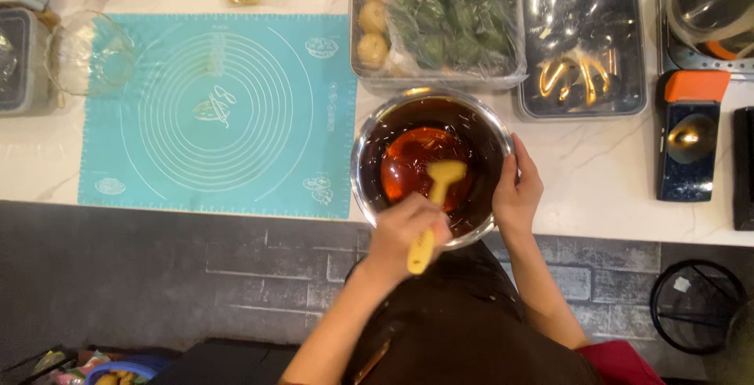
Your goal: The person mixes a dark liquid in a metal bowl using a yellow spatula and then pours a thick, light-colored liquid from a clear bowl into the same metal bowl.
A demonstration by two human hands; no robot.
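A steel mixing bowl (369, 149) stands at the counter's front edge, holding a dark reddish-brown paste (412, 161). My left hand (402, 232) is closed around the handle of a yellow spatula (441, 177), whose blade rests in the paste. My right hand (514, 188) grips the bowl's right rim, thumb over the edge.
A teal silicone baking mat (212, 114) lies left of the bowl, with a glass bowl (88, 53) at its far corner. Behind are a tray of green and tan dough balls under plastic film (436, 20), an empty steel tray (581, 39) and a kitchen scale (689, 145).
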